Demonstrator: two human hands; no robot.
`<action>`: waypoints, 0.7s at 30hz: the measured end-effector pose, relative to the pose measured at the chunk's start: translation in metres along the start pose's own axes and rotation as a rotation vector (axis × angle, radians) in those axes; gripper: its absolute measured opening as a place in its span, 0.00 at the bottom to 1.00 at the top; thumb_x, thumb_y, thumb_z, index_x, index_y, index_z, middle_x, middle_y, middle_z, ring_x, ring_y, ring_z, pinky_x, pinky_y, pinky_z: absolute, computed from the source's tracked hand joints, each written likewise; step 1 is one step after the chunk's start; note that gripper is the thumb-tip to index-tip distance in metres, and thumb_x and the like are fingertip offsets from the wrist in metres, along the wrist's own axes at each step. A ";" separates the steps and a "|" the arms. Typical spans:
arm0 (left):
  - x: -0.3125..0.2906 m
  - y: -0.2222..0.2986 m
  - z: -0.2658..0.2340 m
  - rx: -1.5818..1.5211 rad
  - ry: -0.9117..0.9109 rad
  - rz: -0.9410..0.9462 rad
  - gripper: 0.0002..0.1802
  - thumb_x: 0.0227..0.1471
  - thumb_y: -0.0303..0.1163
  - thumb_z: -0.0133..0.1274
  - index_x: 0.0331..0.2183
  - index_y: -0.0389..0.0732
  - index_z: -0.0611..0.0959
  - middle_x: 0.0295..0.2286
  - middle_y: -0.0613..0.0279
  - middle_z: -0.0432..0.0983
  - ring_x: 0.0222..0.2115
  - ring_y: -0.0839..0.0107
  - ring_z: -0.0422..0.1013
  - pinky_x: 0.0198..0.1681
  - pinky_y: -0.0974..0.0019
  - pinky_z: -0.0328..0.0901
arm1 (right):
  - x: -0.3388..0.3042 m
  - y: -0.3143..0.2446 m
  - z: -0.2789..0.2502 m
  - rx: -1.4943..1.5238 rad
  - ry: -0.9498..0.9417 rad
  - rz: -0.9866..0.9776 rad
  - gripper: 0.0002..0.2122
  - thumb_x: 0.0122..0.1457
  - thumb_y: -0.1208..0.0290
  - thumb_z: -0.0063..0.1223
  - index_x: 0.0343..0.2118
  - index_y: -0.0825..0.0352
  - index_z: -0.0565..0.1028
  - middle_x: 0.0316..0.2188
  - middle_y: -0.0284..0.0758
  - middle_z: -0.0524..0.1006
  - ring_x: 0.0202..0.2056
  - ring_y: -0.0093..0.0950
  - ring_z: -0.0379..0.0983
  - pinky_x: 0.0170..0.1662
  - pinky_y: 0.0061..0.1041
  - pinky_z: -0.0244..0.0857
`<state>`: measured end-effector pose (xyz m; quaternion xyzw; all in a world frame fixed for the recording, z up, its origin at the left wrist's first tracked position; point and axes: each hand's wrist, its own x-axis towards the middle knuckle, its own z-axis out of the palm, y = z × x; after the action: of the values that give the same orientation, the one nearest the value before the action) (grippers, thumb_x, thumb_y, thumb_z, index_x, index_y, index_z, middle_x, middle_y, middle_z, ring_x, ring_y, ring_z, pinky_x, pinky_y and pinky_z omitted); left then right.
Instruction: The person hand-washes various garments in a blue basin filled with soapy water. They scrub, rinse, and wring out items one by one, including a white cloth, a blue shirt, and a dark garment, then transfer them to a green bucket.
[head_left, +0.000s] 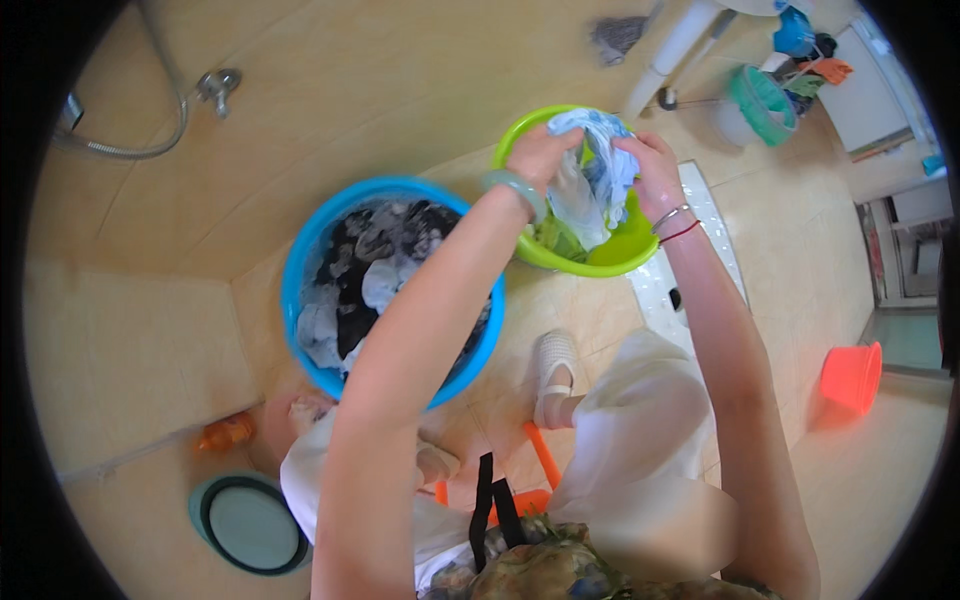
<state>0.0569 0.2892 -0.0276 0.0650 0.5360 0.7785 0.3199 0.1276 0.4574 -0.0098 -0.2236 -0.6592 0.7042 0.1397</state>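
Note:
Both arms reach forward over a lime-green basin (pixel 628 258). My left hand (pixel 540 155), below which a pale green bangle circles the wrist, grips one side of a light blue and white garment (pixel 600 170). The other side is pinched in my right hand (pixel 655 170), whose wrist wears a silver bangle and a red string. The garment hangs down into the basin, where some yellowish-green cloth (pixel 560 240) lies. Left of it stands a blue basin (pixel 295 300) filled with water and dark and grey laundry (pixel 365 270); my left forearm passes over its right part.
A grey-green basin (pixel 250 525) and an orange bottle (pixel 226 432) are at lower left. A squat-toilet pan (pixel 710 230) lies right of the green basin. Further right are a coral bucket (pixel 852 378) and a lined bin (pixel 762 105). An orange stool (pixel 520 503) is beneath me.

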 end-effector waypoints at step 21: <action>-0.215 -0.138 -0.262 1.247 0.725 -0.417 0.51 0.38 0.41 0.65 0.62 0.48 0.59 0.62 0.56 0.53 0.63 0.58 0.49 0.61 0.49 0.51 | -0.139 0.188 0.246 -0.912 -0.810 -0.404 0.36 0.46 0.69 0.64 0.60 0.53 0.60 0.61 0.42 0.59 0.60 0.45 0.57 0.59 0.39 0.58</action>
<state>0.1683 -0.0105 -0.2057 -0.1292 0.9507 0.2265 0.1678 0.1432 0.1585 -0.1698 0.1520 -0.9222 0.3414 -0.0995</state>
